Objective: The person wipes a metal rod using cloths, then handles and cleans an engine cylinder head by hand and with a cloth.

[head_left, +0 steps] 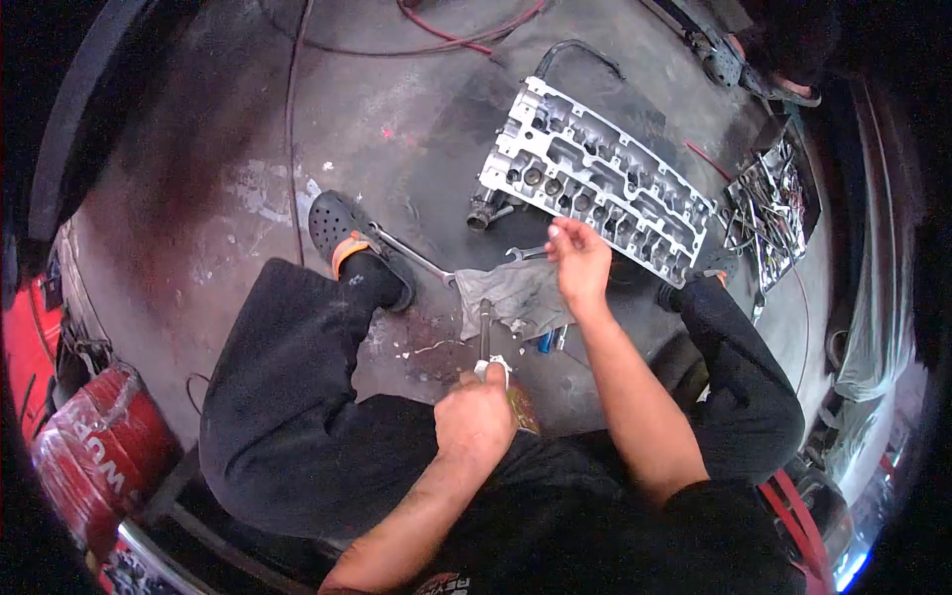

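My left hand (474, 416) is closed around a tool with a straight metal shaft (485, 332), which points away from me over a grey rag (526, 297). Its handle is hidden in my fist. Beside that fist, something white and a yellowish can (523, 409) partly show. My right hand (580, 266) is raised near the lower edge of a silver cylinder head (605, 178), fingertips pinched together; whatever they hold, if anything, is too small to make out. The cylinder head lies tilted on the floor, its rows of bores and valve pockets facing up.
A long wrench (412, 253) lies between my shoe (337, 230) and the rag, with another open-end wrench (526, 254) behind it. Many tools fill a tray (769, 213) at right. A hose (293, 129) crosses the floor. A red wrapped drum (104, 451) stands at left.
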`<state>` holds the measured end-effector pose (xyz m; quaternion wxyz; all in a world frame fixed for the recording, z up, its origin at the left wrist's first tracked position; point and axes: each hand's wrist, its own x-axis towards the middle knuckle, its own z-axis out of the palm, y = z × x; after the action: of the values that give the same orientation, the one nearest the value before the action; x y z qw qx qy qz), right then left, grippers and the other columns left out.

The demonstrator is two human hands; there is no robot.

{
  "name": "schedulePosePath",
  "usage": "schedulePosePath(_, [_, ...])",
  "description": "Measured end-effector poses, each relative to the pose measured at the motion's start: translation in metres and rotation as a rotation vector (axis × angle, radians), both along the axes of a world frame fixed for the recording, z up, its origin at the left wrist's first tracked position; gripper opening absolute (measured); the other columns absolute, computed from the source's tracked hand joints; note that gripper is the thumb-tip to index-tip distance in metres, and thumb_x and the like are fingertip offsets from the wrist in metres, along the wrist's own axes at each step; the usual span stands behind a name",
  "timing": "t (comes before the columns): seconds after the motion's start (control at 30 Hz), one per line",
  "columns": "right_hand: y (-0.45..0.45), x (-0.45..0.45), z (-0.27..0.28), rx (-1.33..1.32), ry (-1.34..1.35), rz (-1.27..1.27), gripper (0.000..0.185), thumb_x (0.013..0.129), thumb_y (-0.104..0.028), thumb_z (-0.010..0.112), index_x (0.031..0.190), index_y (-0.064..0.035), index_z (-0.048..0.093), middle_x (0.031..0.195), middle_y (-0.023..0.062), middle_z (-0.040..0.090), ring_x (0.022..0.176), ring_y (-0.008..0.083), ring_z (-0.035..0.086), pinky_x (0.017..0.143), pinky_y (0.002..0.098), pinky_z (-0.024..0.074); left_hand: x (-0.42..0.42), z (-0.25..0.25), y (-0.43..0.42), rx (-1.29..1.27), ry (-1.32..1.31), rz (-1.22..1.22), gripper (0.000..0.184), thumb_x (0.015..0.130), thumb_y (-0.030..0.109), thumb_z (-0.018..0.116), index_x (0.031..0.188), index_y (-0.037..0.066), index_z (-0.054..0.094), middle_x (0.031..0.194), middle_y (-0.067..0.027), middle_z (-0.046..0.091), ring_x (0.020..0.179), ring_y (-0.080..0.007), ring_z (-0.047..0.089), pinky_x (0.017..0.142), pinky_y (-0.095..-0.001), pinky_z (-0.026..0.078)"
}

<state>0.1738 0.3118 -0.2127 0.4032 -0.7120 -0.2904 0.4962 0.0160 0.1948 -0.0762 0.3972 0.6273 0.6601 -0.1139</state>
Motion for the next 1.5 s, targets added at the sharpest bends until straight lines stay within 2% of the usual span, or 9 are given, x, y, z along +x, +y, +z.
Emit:
schedulePosePath(0.23, [0.029, 0.004, 0.020, 0.074, -0.048, 0.065, 0.019, 0.089, -0.005, 0.061, 0.106, 0.0033, 0.062, 0.087, 0.0061, 0.064, 0.066, 0.0107, 0.060, 0.057, 0.0231, 0.0490, -0.011, -0.001, -0.004, -0.034, -0.027, 0.008, 0.019, 0.084, 0.015, 0.056, 0.099, 0.004, 0.057, 0.084, -0.0173, 0.062, 0.077, -0.0336, 0.068, 0.063, -0.0433, 0.056])
schedulePosePath(0.5, [0.057, 0.012, 0.019, -0.057, -0.020, 0.086, 0.024, 0.091, -0.008, 0.061, 0.112, 0.0043, 0.061, 0.092, 0.0072, 0.064, 0.073, 0.0119, 0.061, 0.063, 0.0236, 0.0509, -0.014, -0.005, -0.003, -0.053, -0.067, 0.040, 0.036, 0.070, 0.018, 0.073, 0.099, 0.005, 0.056, 0.087, -0.0154, 0.061, 0.077, -0.0318, 0.067, 0.065, -0.0409, 0.056])
schedulePosePath(0.63, [0.062, 0.014, 0.010, -0.062, -0.018, 0.096, 0.026, 0.091, -0.009, 0.062, 0.113, 0.0043, 0.062, 0.091, 0.0057, 0.065, 0.073, 0.0117, 0.061, 0.064, 0.0236, 0.0509, -0.016, -0.003, 0.002, -0.071, -0.084, 0.029, 0.037, 0.070, 0.019, 0.073, 0.099, 0.006, 0.056, 0.086, -0.0153, 0.061, 0.077, -0.0313, 0.067, 0.064, -0.0406, 0.056])
schedulePosePath(0.7, [0.065, 0.018, 0.002, -0.052, -0.028, 0.108, 0.026, 0.091, -0.010, 0.063, 0.113, 0.0042, 0.063, 0.091, 0.0054, 0.066, 0.072, 0.0111, 0.060, 0.064, 0.0234, 0.0504, -0.017, -0.002, 0.004, -0.092, -0.110, 0.060, 0.027, 0.079, 0.015, 0.062, 0.103, 0.005, 0.056, 0.087, -0.0186, 0.062, 0.078, -0.0353, 0.067, 0.065, -0.0459, 0.055])
schedulePosePath(0.87, [0.068, 0.023, 0.001, 0.024, -0.406, 0.363, 0.023, 0.091, -0.011, 0.063, 0.112, 0.0002, 0.067, 0.086, 0.0039, 0.068, 0.068, 0.0078, 0.057, 0.063, 0.0221, 0.0466, -0.014, -0.004, 0.005, -0.121, -0.068, 0.050, 0.027, 0.080, 0.015, 0.060, 0.104, 0.005, 0.056, 0.087, -0.0186, 0.062, 0.077, -0.0354, 0.066, 0.065, -0.0460, 0.055])
schedulePosePath(1.2, [-0.043, 0.008, -0.024, 0.160, -0.346, 0.218, 0.007, 0.096, -0.009, 0.055, 0.097, -0.0048, 0.061, 0.092, 0.0022, 0.064, 0.082, 0.0060, 0.055, 0.071, 0.0222, 0.0444, -0.004, -0.007, 0.002, -0.072, -0.012, 0.000, 0.024, 0.080, 0.012, 0.058, 0.101, 0.002, 0.055, 0.080, -0.0189, 0.062, 0.068, -0.0367, 0.066, 0.062, -0.0474, 0.054])
schedulePosePath(1.33, [-0.123, -0.029, -0.068, -0.153, -0.053, 0.115, 0.007, 0.095, -0.011, 0.058, 0.098, -0.0064, 0.061, 0.087, 0.0008, 0.063, 0.076, 0.0073, 0.052, 0.065, 0.0258, 0.0470, 0.000, -0.020, -0.009, -0.041, 0.064, -0.003, 0.024, 0.078, 0.011, 0.058, 0.099, 0.001, 0.054, 0.076, -0.0208, 0.064, 0.069, -0.0371, 0.067, 0.064, -0.0465, 0.055])
schedulePosePath(1.43, [-0.146, -0.048, -0.060, -0.555, 0.282, 0.118, 0.011, 0.093, -0.015, 0.062, 0.102, -0.0088, 0.062, 0.088, -0.0001, 0.061, 0.069, 0.0102, 0.054, 0.060, 0.0271, 0.0498, 0.001, -0.013, -0.002, -0.127, 0.105, -0.025, 0.022, 0.082, 0.014, 0.056, 0.100, 0.001, 0.054, 0.086, -0.0218, 0.066, 0.079, -0.0367, 0.069, 0.069, -0.0463, 0.055])
schedulePosePath(1.5, [-0.139, -0.053, -0.046, -0.573, 0.362, 0.099, 0.012, 0.093, -0.015, 0.062, 0.103, -0.0085, 0.061, 0.089, 0.0001, 0.061, 0.069, 0.0105, 0.054, 0.060, 0.0274, 0.0503, 0.001, -0.009, 0.002, -0.151, 0.114, 0.011, 0.023, 0.080, 0.013, 0.058, 0.098, 0.001, 0.055, 0.086, -0.0225, 0.067, 0.079, -0.0378, 0.068, 0.073, -0.0471, 0.055])
